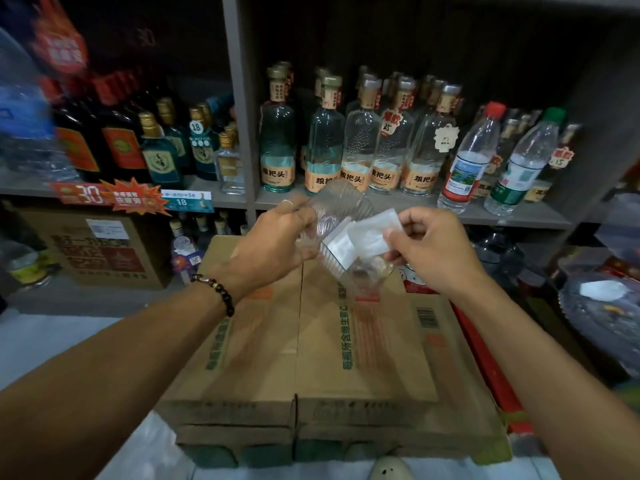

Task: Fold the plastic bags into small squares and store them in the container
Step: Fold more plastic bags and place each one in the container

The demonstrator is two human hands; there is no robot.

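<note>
Two folded white squares point(360, 237), clear ribbed container point(332, 216)

1. A clear ribbed plastic container point(341, 216), tilted with its opening toward the right, is held up above cardboard boxes.
2. A white plastic bag point(372, 233), folded into a small flat square, sits at the container's mouth.

Open air above the cardboard boxes point(332, 358) beneath both hands. Ahead, shelf point(398, 206) packed with glass bottles point(353, 140) blocks forward reach. Red carton point(485, 362) flanks right side.
</note>
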